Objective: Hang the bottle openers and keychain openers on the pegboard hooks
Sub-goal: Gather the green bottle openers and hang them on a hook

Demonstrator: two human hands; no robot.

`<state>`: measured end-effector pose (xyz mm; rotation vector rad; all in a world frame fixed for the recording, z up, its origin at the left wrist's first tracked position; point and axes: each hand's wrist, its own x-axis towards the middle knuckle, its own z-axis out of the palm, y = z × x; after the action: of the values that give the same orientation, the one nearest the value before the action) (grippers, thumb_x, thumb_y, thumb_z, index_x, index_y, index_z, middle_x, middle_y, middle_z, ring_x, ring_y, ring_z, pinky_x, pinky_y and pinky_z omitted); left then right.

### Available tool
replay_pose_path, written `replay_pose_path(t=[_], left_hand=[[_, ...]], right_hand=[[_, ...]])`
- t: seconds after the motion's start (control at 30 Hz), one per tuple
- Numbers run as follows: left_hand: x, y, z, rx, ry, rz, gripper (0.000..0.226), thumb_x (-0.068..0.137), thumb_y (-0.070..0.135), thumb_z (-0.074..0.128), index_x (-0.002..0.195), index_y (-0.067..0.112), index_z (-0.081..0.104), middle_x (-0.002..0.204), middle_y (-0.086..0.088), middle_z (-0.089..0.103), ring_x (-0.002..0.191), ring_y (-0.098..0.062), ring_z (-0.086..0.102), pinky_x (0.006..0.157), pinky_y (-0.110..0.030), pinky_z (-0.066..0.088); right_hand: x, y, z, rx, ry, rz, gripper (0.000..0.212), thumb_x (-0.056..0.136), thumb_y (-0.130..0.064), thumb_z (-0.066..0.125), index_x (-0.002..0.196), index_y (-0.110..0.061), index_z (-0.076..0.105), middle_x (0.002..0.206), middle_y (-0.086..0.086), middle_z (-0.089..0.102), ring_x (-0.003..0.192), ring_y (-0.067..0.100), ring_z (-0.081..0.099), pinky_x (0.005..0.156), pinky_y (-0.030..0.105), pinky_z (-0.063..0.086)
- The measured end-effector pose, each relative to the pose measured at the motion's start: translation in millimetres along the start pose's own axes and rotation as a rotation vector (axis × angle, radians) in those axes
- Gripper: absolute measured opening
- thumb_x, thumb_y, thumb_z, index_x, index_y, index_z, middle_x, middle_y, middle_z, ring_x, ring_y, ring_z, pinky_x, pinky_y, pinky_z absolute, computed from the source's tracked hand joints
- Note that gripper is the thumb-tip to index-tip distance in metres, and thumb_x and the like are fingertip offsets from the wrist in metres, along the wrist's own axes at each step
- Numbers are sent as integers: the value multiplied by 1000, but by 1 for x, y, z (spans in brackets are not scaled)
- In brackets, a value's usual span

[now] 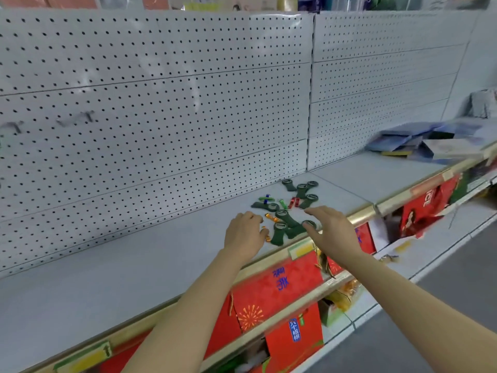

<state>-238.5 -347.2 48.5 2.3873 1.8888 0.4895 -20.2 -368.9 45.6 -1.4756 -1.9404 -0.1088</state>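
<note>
Your left hand [246, 232] rests low on the shelf [134, 254] with its fingers curled under. A small orange keychain opener [265, 232] sits right at your fingertips, but you cannot tell if you pinch it or just touch it. Your right hand [332, 227] hovers with fingers spread and loose, holding nothing, just over the near end of the pile.

The green bottle openers [285, 224] lie in a loose heap between your two hands and run away toward 1 o'clock. The little keychain openers [282, 203] — red, green, blue, orange — are mixed in among them. They lie flat and crossed over each other, so it looks best to pick one at a time from the edge of the heap.

The front lip of the shelf is close, at 5 o'clock from the pile, so a bump could knock one off.

The pegboard [161, 103] stands right behind the pile. The hooks [76, 118] are far off at 10 o'clock — blurry, and they look bare. The shelf and the wall between are open, so your arm has a free path there.

At 2 o'clock, well apart, lies a stack of flat packets [419, 142].
</note>
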Motion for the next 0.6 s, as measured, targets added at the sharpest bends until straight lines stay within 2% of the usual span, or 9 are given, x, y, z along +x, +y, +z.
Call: replay_pose_path(t=[0.23, 0.37, 0.47, 0.6], left_hand=[[71, 34, 66, -38, -174, 40, 25, 95, 30, 60, 106, 9, 66, 107, -11, 64, 102, -32, 61, 78, -39, 52], [113, 52, 92, -11, -296, 70, 29, 99, 29, 55, 118, 10, 65, 115, -14, 61, 105, -35, 61, 82, -41, 51], [136, 58, 107, 1, -341, 95, 36, 99, 31, 55, 127, 8, 60, 122, -14, 55, 112, -34, 56, 90, -44, 49], [156, 57, 120, 12, -408, 101, 43, 93, 36, 65, 128, 10, 60, 121, -10, 54, 110, -31, 57, 89, -43, 50]], right_hand=[[8, 74, 25, -33, -94, 174, 35, 88, -25, 68, 121, -13, 66, 116, 5, 69, 108, 27, 63, 91, 38, 50], [21, 110, 37, -34, -153, 278, 36, 90, -25, 64, 125, -16, 63, 121, 1, 66, 115, 21, 59, 89, 33, 47], [31, 131, 48, -15, -179, 340, 36, 91, -25, 62, 126, -18, 62, 120, -2, 66, 113, 18, 59, 88, 31, 48], [55, 154, 65, -8, -254, 380, 35, 92, -24, 60, 127, -19, 61, 121, -2, 65, 104, 15, 62, 83, 30, 52]])
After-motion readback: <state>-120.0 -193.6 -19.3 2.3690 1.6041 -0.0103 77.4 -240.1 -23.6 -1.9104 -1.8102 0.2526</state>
